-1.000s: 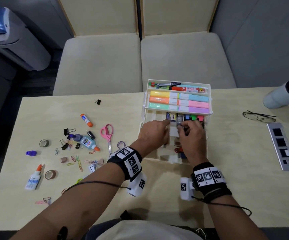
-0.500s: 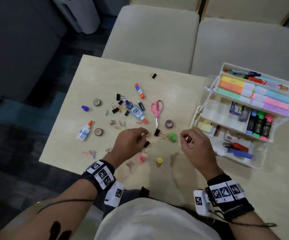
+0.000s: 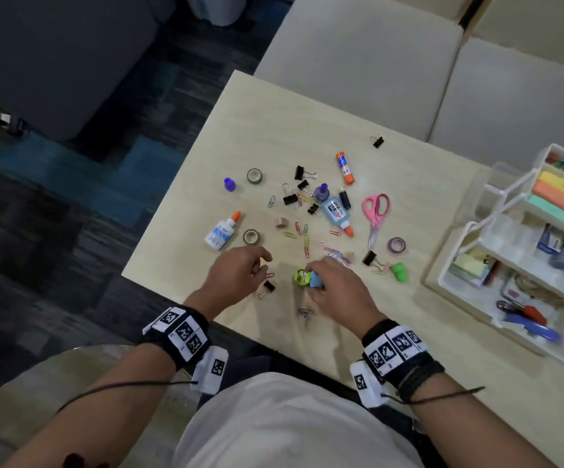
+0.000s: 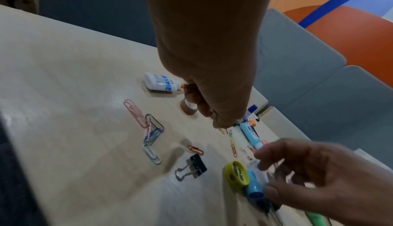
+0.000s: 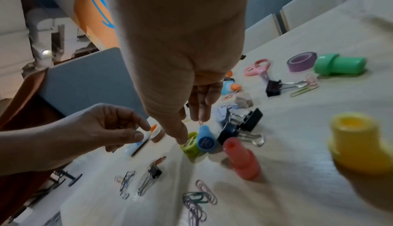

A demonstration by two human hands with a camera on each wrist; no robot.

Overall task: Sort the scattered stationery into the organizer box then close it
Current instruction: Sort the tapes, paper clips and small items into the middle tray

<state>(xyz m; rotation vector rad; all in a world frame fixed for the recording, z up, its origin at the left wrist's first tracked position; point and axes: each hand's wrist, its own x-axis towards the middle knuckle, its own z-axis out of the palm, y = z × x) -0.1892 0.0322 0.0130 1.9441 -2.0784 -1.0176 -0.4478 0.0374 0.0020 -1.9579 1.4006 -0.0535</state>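
The white tiered organizer box stands open at the table's right, with highlighters and pens in its trays. Scattered stationery lies left of it. My right hand reaches down over a yellow-green sharpener and pinches a small blue stamp beside it between thumb and fingers. My left hand hovers just left, fingers loosely curled, holding nothing. A black binder clip lies below the left hand's fingertips.
Also on the table are pink scissors, a white glue bottle, a blue glue bottle, a glue stick, tape rolls, a green stamp, pink and yellow stamps, and paper clips. The table's near edge runs close under my wrists.
Both hands left the organizer and came over to the scattered items. The right hand has since moved left and closed on the blue stamp by the sharpener; the view has swung left.
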